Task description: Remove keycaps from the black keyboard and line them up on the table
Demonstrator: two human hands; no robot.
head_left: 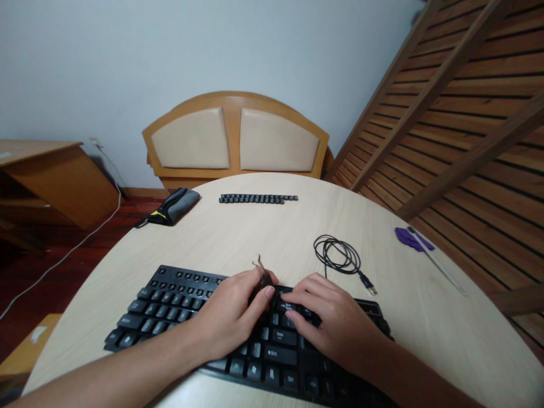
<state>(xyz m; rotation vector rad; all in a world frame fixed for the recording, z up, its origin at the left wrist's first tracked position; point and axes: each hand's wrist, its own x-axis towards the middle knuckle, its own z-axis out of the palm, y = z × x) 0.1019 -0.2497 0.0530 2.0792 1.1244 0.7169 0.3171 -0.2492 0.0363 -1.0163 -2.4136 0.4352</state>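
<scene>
A black keyboard (pixel 280 356) lies on the table under both my hands, many keycaps gone from its top rows at the left. My left hand (pixel 232 309) is closed round a small keycap puller (pixel 266 279), whose two thin wire prongs point up, away from the keys. Part of that tool is hidden by my fingers. My right hand (pixel 335 317) rests on the keyboard beside the Backspace key (pixel 288 306), fingers bent and thumb apart from the index finger. Nothing shows in its grip. Loose black keycaps (pixel 255 198) stand in two rows at the far side of the table.
A coiled USB cable (pixel 338 255) lies behind my right hand. A grey-black pouch (pixel 181 205) sits at the table's left edge. Toward the right edge are a purple cloth (pixel 410 238) and a thin white-handled brush (pixel 440 263). Beyond the round table (pixel 263 235) stands a padded wooden headboard (pixel 233 136).
</scene>
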